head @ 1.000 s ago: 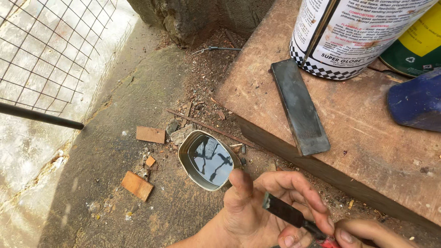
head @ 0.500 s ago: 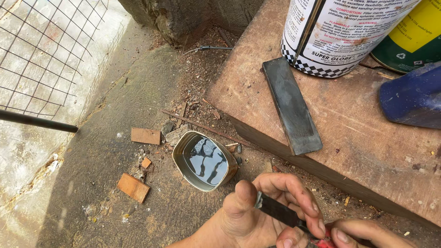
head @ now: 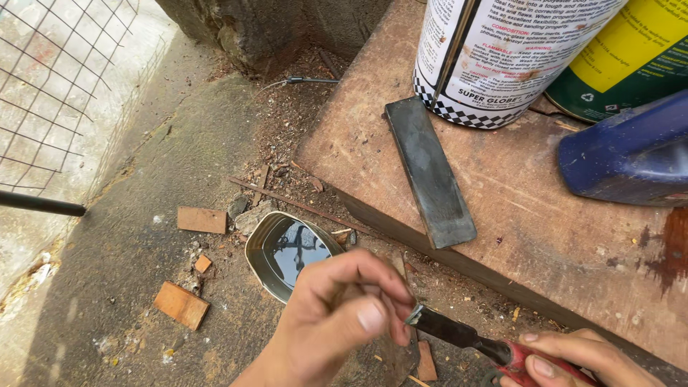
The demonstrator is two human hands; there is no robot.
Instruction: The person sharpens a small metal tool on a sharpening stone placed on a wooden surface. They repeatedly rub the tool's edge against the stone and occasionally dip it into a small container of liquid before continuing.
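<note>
My right hand (head: 573,358) grips the red handle of a chisel (head: 466,337) at the bottom right. Its dark blade points left, and the thumb and fingers of my left hand (head: 344,315) pinch the blade's tip. Just behind my left hand an oval metal tin (head: 287,251) of dark liquid sits on the concrete floor. A long dark sharpening stone (head: 430,168) lies flat on the wooden board (head: 516,208) further back, touched by neither hand.
On the board stand a large white can (head: 502,50), a green and yellow can (head: 631,64) and a blue container (head: 631,154). Small wood blocks (head: 183,304) and debris litter the concrete. Wire mesh (head: 50,86) and a dark rod (head: 39,204) are at left.
My left hand's thumb and fingers have closed in onto the chisel blade's tip. The view has shifted slightly, so the tin and board sit a little further left.
</note>
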